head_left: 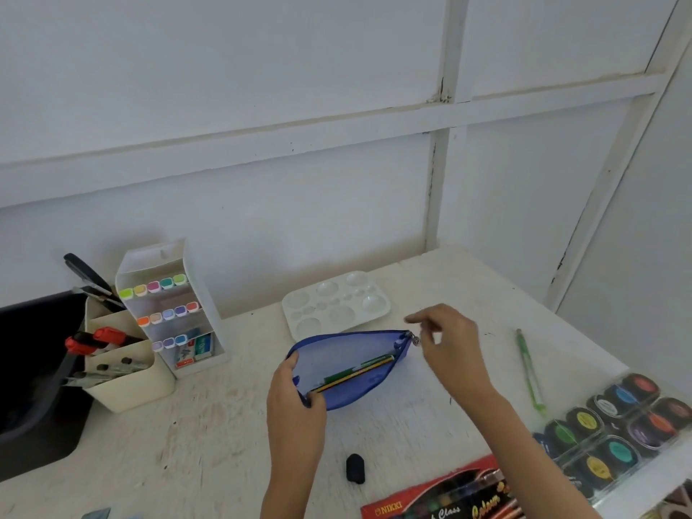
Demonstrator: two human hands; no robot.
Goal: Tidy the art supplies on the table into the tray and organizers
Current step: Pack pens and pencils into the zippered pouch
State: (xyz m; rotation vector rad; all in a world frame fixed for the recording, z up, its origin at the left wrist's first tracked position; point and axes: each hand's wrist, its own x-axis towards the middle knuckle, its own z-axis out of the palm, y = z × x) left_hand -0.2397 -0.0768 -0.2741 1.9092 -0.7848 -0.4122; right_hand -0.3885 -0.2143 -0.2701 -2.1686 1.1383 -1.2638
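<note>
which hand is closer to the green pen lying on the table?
Right. The right hand is at the zipper end of the blue pouch, with bare table between it and the green pen. The left hand grips the pouch's opposite end, farther away.

So the zip pouch (348, 365) sits mid worktop (209, 436), with pencils (355, 372) inside it. Right behind the pouch is the paint palette (335, 305), near the wall. Way left of the pouch you've got the tiered marker organizer (172, 309), and left of that, touching it, a divided pen caddy (123, 372) with markers and scissors in it, then a bin (33, 372) at the edge. Right of the pouch a lone pen (530, 368) lies apart, with a case of ink pads (614, 425) further right. In front of the pouch there's a small eraser (355, 468), and a flat pen box (449, 496) at the front edge
</note>
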